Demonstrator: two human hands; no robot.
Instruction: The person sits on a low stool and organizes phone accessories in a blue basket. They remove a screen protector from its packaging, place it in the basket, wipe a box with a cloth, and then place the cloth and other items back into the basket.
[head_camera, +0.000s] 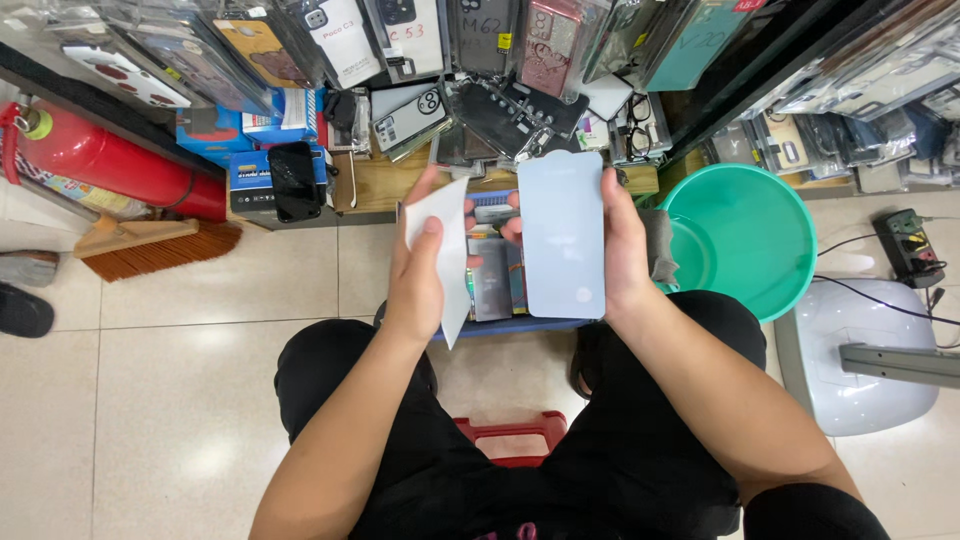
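Screen protector (562, 235), a pale blue rounded sheet, stood upright in the right hand (625, 250), above the lap. Going from the left: a red fire extinguisher (110, 160) and a broom (160, 245) lay on the floor; the left hand (420, 265) had its grip closed on a white paper sleeve (447, 250); the right grip pinched the protector's edge; a green plastic basin (750, 235) sat at right.

Matt white paper sleeve (447, 250), glossy pale-blue glass protector (561, 235), polished floor tiles (170, 380)
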